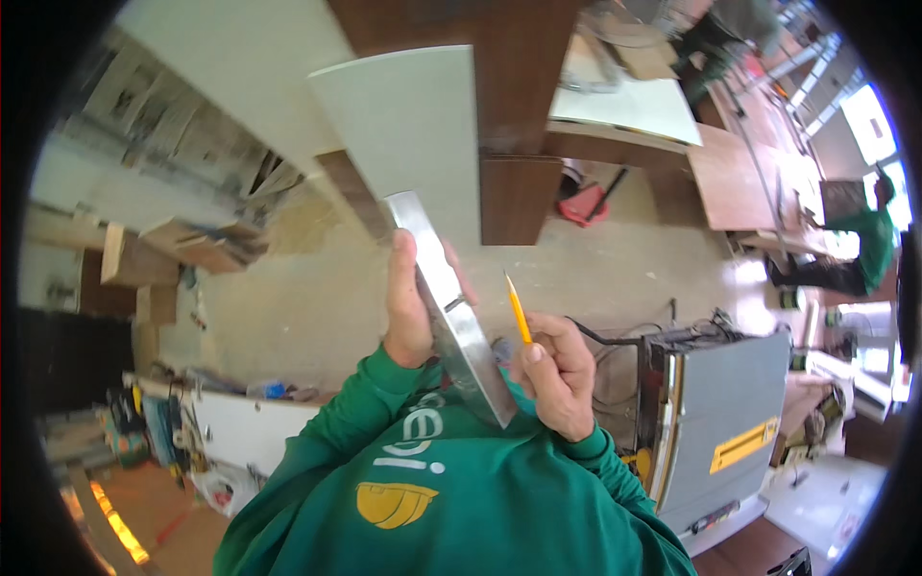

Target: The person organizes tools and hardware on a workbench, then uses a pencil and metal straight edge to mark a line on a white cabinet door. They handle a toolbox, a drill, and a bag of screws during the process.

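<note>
My left hand (411, 312) is closed round a long, shiny metal bar (432, 259), thumb on its left side and fingertips at its right edge. A short dark slit crosses the bar near its middle. The bar tilts, with its upper end to the left and its lower end in front of my green sweatshirt (461, 509). Pinched between the thumb and fingers of my right hand (559, 374) is a yellow pencil (519, 309), its tip pointing up and a little left. Pencil and bar are apart in the picture.
Ahead stand a white panel (413, 125) and brown boards (519, 197). A red dustpan-like thing (584, 204) lies on the floor. At right is a grey-topped machine (725, 413) with cables. Another person (864, 240) in green is far right. Board offcuts (206, 245) lie left.
</note>
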Demonstrator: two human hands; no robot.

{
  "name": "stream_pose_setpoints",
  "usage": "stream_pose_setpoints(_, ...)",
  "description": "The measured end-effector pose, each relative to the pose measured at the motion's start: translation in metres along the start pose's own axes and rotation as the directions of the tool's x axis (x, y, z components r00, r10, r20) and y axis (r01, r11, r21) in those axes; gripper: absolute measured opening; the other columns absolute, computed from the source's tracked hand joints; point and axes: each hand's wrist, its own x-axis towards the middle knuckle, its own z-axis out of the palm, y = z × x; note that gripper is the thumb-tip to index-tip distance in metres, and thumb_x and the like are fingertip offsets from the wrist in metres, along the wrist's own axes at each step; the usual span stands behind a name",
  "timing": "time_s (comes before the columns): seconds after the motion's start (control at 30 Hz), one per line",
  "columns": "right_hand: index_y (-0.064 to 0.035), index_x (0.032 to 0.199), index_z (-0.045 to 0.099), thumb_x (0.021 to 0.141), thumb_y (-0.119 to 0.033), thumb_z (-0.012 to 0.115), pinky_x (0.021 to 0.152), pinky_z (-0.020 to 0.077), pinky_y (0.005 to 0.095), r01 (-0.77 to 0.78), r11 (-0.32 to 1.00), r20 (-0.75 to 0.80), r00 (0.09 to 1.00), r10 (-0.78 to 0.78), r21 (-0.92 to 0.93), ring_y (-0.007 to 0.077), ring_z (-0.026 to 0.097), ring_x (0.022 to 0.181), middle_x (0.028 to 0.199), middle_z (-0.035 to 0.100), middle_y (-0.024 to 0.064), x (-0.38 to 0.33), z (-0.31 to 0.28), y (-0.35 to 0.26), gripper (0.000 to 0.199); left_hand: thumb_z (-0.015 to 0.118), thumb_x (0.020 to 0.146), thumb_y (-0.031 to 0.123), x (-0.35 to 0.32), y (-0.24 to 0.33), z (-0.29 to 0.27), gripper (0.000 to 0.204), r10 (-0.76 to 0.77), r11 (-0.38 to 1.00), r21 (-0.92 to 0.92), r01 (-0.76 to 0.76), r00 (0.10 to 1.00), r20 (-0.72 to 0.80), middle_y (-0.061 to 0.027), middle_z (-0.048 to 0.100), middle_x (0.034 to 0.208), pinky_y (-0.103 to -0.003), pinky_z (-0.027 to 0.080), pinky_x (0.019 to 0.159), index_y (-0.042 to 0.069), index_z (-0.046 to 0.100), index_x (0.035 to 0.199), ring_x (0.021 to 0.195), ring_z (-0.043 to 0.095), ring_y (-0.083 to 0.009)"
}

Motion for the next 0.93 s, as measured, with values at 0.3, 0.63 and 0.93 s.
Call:
stream_pose_setpoints(0.3,-0.0031,0.125,0.053,0.114,-0.022,0.041,0.062,0.0449,0.0257,0.012,0.994,-0.175,0.984,0.007,0.110,0.0086,0.057,0.068,0.100,0.072,0.0097,-0.016,-0.024,-0.009,0.025,0.038,0.102,0.072,0.041,-0.035,0.046,0.065,-0.183,0.963,0.239,0.124,0.953,0.242,-0.0102,0.063,0.063,-0.028,0.048,0.053,0.009,0.056,0.097,0.054,0.059,-0.0163)
stream_pose_setpoints(0.63,-0.0086,0.141,0.055,0.083,-0.025,0.084,0.088,0.0570,0.0464,-0.312,0.741,-0.566,0.817,-0.110,-0.594,0.0386,0.066,0.105,0.115,0.063,0.0164,-0.090,-0.045,-0.003,0.066,0.046,0.106,0.060,0.026,-0.149,0.134,0.054,-0.407,0.859,0.464,0.216,0.838,0.364,-0.0070,0.063,0.075,-0.029,0.047,0.060,0.009,0.059,0.093,0.063,0.060,-0.0155)
stream_pose_setpoints(0.93,-0.0057,0.108,0.071,0.086,-0.026,0.075,0.077,0.0550,0.0426,-0.370,0.927,-0.865,0.484,0.130,-0.068,0.0315,0.070,0.089,0.098,0.073,0.0163,-0.184,-0.070,0.040,0.030,0.055,0.098,0.067,-0.039,-0.216,0.175,0.070,-0.857,0.474,0.877,0.084,0.274,0.437,-0.0179,0.065,0.108,-0.028,0.053,0.043,0.001,0.056,0.122,0.067,0.073,-0.0245)
